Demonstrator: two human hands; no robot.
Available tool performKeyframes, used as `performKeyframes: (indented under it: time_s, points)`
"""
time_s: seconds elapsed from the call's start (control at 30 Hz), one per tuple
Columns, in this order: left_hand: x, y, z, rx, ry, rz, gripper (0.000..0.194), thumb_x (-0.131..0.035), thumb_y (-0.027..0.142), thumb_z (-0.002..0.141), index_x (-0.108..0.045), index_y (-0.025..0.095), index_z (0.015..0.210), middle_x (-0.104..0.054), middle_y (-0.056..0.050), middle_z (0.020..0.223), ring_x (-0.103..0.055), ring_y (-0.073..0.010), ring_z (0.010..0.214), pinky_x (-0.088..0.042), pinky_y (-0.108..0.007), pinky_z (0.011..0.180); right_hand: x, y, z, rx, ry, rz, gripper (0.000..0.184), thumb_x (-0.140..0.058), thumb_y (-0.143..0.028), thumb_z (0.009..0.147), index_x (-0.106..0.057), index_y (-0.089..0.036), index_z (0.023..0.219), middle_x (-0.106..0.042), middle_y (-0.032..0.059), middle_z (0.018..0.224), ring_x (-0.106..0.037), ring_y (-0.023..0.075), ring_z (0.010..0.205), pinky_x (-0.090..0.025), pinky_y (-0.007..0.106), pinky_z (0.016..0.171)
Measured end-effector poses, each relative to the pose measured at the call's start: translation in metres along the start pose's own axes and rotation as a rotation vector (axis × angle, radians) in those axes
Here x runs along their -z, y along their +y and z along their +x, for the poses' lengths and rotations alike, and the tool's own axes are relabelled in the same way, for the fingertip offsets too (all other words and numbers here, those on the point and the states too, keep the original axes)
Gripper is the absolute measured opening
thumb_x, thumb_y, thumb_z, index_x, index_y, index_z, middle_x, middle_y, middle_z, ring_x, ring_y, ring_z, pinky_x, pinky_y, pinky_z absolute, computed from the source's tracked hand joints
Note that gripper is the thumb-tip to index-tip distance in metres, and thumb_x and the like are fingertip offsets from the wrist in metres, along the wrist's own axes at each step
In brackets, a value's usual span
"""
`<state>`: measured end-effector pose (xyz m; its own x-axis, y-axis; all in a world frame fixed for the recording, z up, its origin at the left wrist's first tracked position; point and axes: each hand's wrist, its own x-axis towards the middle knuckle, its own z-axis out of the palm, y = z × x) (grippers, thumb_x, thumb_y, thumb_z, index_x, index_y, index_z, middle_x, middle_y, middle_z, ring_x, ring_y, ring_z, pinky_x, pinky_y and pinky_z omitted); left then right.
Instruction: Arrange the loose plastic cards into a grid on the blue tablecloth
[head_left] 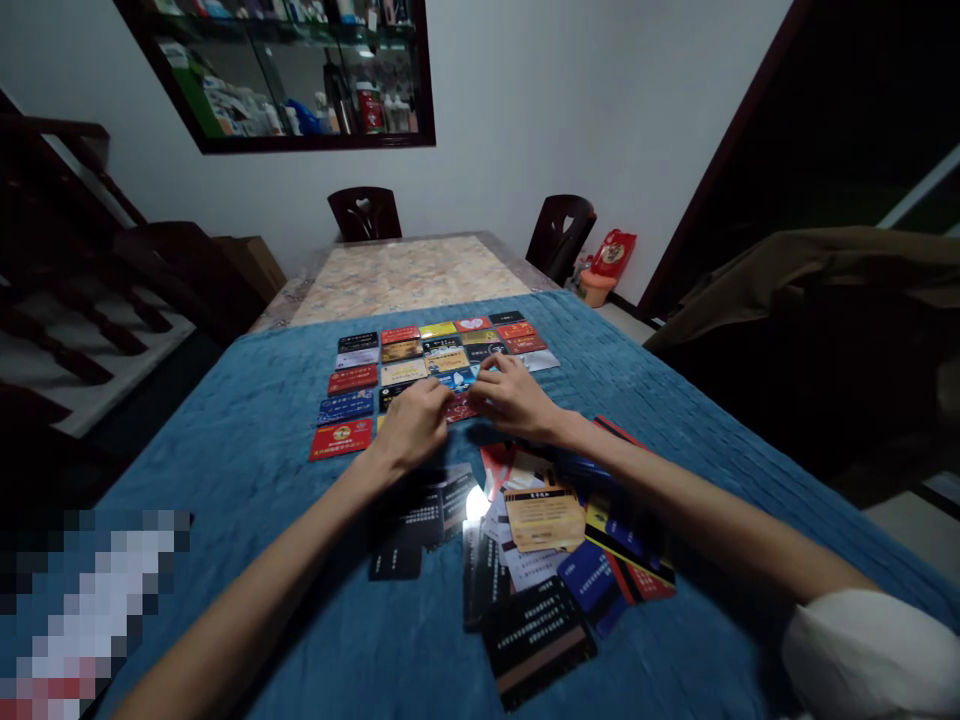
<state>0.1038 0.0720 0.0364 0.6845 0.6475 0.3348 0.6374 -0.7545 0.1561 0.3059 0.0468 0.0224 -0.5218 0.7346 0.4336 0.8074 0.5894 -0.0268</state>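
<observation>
Red card (460, 410) between left hand (412, 422) and right hand (517, 396), near side of the laid-out cards (447, 361). Both curl at its edges (pinching or merely touching: cannot tell). Risk: a knuckle's brush could knock neighbours askew on the cloth (195, 440).

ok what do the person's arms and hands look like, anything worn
The left hand and right hand are bare, no gloves or watch visible. A loose, off-white cloth sleeve shows on the right arm; none shows on the left.
</observation>
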Motion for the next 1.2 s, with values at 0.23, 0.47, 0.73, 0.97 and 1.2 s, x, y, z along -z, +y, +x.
performKeyframes:
  time_s: [0.23, 0.47, 0.73, 0.97, 1.2]
  points:
    - [-0.011, 0.05, -0.027, -0.164, -0.101, -0.109, 0.02, -0.046, 0.015, 0.091, -0.064, 0.017, 0.082, -0.064, -0.009, 0.087, -0.057, -0.0198, 0.082, -0.048, -0.034, 0.074, 0.001, -0.001, -0.054, 0.019, 0.01, 0.019, 0.008, -0.059, -0.022, 0.089, -0.067, -0.02, 0.088, -0.068, 0.0057, 0.09, -0.046, 0.0266, 0.107, -0.029, 0.04, 0.087]
    - [-0.008, 0.087, -0.045, -0.353, -0.275, -0.249, 0.01, -0.06, 0.028, 0.086, -0.062, 0.022, 0.093, -0.065, -0.009, 0.103, -0.053, -0.0257, 0.105, -0.046, -0.042, 0.091, 0.0, 0.001, -0.074, -0.004, 0.038, 0.062, 0.01, -0.058, -0.024, 0.092, -0.067, -0.02, 0.092, -0.069, 0.0066, 0.093, -0.047, 0.0256, 0.108, -0.03, 0.041, 0.089]
    - [-0.007, 0.09, -0.047, -0.368, -0.338, -0.185, 0.008, -0.061, 0.031, 0.085, -0.062, 0.022, 0.087, -0.063, -0.009, 0.107, -0.052, -0.0261, 0.105, -0.043, -0.044, 0.089, 0.01, -0.007, -0.086, -0.058, 0.047, 0.118, 0.01, -0.059, -0.027, 0.093, -0.068, -0.021, 0.094, -0.069, 0.0074, 0.092, -0.049, 0.0256, 0.109, -0.034, 0.04, 0.088]
    - [-0.005, 0.084, -0.043, -0.366, -0.357, -0.086, 0.016, -0.058, 0.031, 0.085, -0.062, 0.021, 0.096, -0.062, -0.011, 0.104, -0.053, -0.0272, 0.099, -0.042, -0.043, 0.085, 0.013, -0.01, -0.091, -0.075, 0.029, 0.196, 0.014, -0.057, -0.028, 0.094, -0.069, -0.021, 0.095, -0.07, 0.0074, 0.091, -0.05, 0.0255, 0.108, -0.035, 0.042, 0.09]
    - [-0.005, 0.069, -0.037, -0.291, -0.352, -0.02, 0.017, -0.056, 0.028, 0.085, -0.061, 0.018, 0.097, -0.063, -0.012, 0.104, -0.052, -0.0262, 0.097, -0.042, -0.041, 0.086, 0.017, -0.013, -0.092, -0.028, -0.029, 0.257, 0.015, -0.062, -0.031, 0.09, -0.07, -0.021, 0.097, -0.069, 0.0077, 0.098, -0.048, 0.0268, 0.11, -0.034, 0.045, 0.093]
